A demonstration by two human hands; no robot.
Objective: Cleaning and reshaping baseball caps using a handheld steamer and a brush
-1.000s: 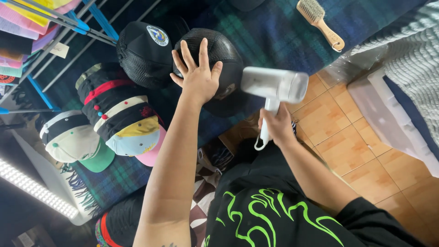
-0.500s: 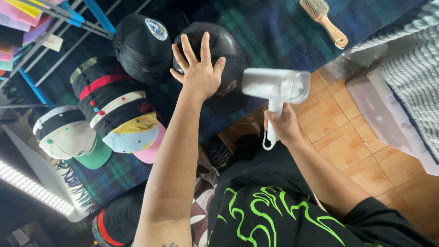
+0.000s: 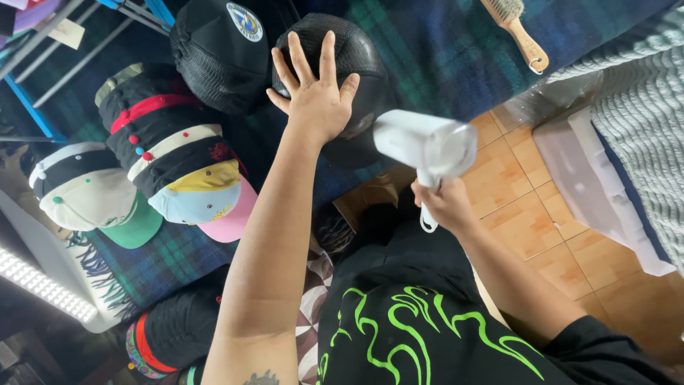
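Note:
My left hand (image 3: 315,96) lies flat with fingers spread on a black mesh cap (image 3: 360,68) resting on a dark plaid blanket (image 3: 427,64). My right hand (image 3: 443,205) grips the handle of a white hair dryer (image 3: 426,142), whose barrel points toward that cap from the right. A second black cap with a round badge (image 3: 221,50) sits just left of my left hand.
A stack of colourful caps (image 3: 171,164) and a white-and-green cap (image 3: 89,192) lie at the left. A wooden brush (image 3: 514,28) rests top right. A clear plastic bin (image 3: 605,185) stands on the orange tiled floor (image 3: 527,228). A light strip (image 3: 43,285) glows lower left.
The view has drifted slightly; my right hand and the hair dryer have shifted a little down and right, while my left hand stays spread on the black mesh cap.

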